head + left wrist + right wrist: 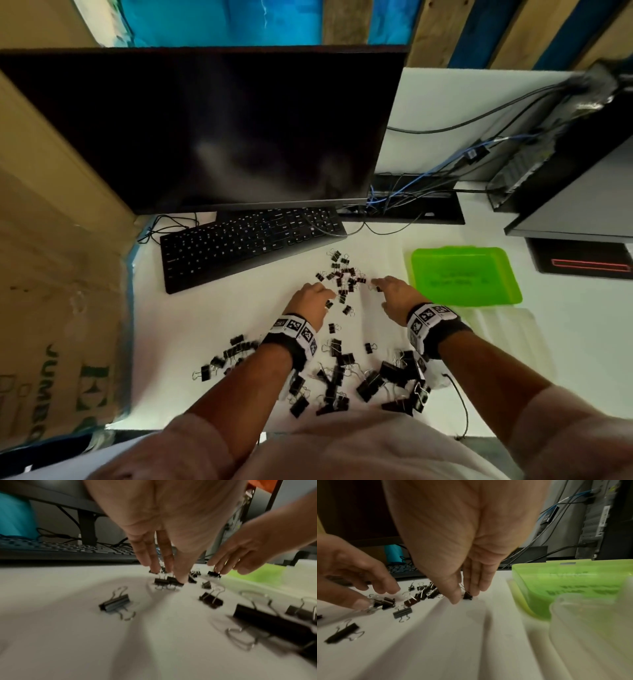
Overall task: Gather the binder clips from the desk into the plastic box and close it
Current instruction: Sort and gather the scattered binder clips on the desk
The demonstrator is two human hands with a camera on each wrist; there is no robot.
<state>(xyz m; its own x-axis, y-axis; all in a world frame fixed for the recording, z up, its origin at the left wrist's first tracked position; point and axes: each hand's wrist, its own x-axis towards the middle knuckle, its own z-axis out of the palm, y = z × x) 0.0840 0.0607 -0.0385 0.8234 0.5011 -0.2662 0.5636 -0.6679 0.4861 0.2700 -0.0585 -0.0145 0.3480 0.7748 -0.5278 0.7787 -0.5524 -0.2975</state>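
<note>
We work on the white desk (239, 308), where the green plastic box (466, 275) lies at about two o'clock from our hands, just beside the right wrist, and looks closed or covered by its lid (so it will want opening before anything goes in). The binder clips (342, 277) lie in two scatters: a far cluster at twelve o'clock between our hands, and a bigger heap of larger clips (394, 377) at six o'clock under our forearms. Our left hand (310, 301) reaches down with straight fingers whose tips touch two small clips (167, 581) at the cluster's near edge, not yet closed round them. Our right hand (397, 298) has thumb and fingers (474, 586) pinching one small clip (467, 596) at the cluster's three o'clock edge. To do this well, we judge it better to sweep both hands inward and scoop handfuls than to pick singly, keeping the wire handles from snagging one another.
</note>
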